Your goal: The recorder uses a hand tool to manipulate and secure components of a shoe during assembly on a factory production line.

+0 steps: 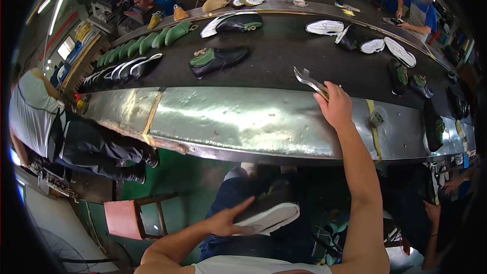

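Observation:
Over my lap, my left hand [227, 221] is closed on a dark shoe [271, 208] whose pale sole faces partly up; the shoe is a little blurred. My right hand [336, 105] reaches out above the metal edge of the bench, wrapped round the handles of a pair of shiny metal pincers [308, 78]. Their jaws point away to the left, over the dark belt [284, 56]. Left of the pincers, a black and green shoe [220, 61] lies on the belt.
Rows of green shoe uppers [147, 43] and black shoes [144, 66] line the belt's left. More shoes [401, 50] lie at right. A metal ledge [223, 116] runs before me. A pink-seated stool [124, 219] stands left. People work left, right and across.

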A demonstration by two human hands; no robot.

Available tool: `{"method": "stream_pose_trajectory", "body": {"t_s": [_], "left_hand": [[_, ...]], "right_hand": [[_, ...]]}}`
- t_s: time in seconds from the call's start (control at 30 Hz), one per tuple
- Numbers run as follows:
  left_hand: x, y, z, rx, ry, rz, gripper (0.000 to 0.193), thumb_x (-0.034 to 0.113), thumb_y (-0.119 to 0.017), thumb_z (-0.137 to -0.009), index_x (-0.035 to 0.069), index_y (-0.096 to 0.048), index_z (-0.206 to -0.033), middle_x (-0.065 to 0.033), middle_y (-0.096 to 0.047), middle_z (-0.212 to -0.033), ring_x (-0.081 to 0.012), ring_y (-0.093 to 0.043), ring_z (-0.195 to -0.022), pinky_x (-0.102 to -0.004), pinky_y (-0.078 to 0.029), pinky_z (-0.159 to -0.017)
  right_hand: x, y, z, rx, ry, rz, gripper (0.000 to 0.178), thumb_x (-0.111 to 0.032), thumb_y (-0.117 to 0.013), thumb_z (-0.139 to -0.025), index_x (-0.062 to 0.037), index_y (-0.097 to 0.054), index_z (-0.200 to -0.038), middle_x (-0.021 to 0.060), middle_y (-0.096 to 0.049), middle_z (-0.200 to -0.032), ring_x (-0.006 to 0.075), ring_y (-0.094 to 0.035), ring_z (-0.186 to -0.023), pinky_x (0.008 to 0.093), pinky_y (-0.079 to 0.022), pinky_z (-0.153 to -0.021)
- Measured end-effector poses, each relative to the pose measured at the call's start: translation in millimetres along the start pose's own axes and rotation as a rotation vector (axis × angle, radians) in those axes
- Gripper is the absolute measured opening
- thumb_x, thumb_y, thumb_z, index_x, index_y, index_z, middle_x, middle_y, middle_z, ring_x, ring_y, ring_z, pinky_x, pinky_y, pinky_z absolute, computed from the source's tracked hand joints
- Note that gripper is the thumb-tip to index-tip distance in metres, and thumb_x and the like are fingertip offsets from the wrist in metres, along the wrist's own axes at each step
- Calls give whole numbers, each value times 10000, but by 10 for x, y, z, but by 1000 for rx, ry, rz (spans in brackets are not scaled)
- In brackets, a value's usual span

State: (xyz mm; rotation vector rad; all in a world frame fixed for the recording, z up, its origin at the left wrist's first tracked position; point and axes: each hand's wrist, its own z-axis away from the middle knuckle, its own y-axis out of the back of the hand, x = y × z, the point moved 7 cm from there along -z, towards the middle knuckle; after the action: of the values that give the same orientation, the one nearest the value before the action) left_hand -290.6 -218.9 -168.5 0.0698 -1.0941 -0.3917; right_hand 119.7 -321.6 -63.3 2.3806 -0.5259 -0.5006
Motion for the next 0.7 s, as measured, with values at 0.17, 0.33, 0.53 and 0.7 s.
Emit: {"method": "stream_pose_trajectory", "body": {"t_s": [0.17, 0.33, 0.53, 0.7], "left_hand": [[-248, -630, -172, 109, -98, -719, 961, 501, -696, -845, -13, -274, -1540, -333, -347, -1515, -446, -370, -1411, -464, -358, -1138], [25, -812, -1091, -101, 9, -553, 927, 531, -701, -828, -23, -357, -1487, -307, -549, -1338, -458, -548, -1234, -478, -433, -1056], [56, -183, -1100, 104, -279, 139, 651, 318, -702, -933, 19, -461, -1459, -155, -596, -1340, -227, -566, -1222, -338, -436, -1055], [-6, -139, -372, 239, -414, 591, 664, 181, -668, -980, 127, -308, -1536, -60, -584, -1241, -155, -546, -1145, -313, -440, -1024]], "right_hand": [[-836, 743, 1167, -96, -137, -262, 368, -250, -655, -933, 12, -605, -1185, 165, -673, -966, 356, -659, -833, 402, -530, -752], [-1172, 1069, 2637, -258, -683, -626, 298, -248, -591, -991, 18, -629, -1120, 69, -651, -810, 123, -629, -756, 294, -504, -698], [-1713, 1358, 3471, -627, -1103, -907, 315, -232, -624, -974, 18, -608, -1166, 29, -662, -832, 90, -604, -722, 268, -490, -663], [-2270, 1408, 3212, -937, -822, -840, 300, -199, -600, -969, -31, -599, -1218, 62, -666, -863, 160, -638, -801, 305, -506, -795]]}}
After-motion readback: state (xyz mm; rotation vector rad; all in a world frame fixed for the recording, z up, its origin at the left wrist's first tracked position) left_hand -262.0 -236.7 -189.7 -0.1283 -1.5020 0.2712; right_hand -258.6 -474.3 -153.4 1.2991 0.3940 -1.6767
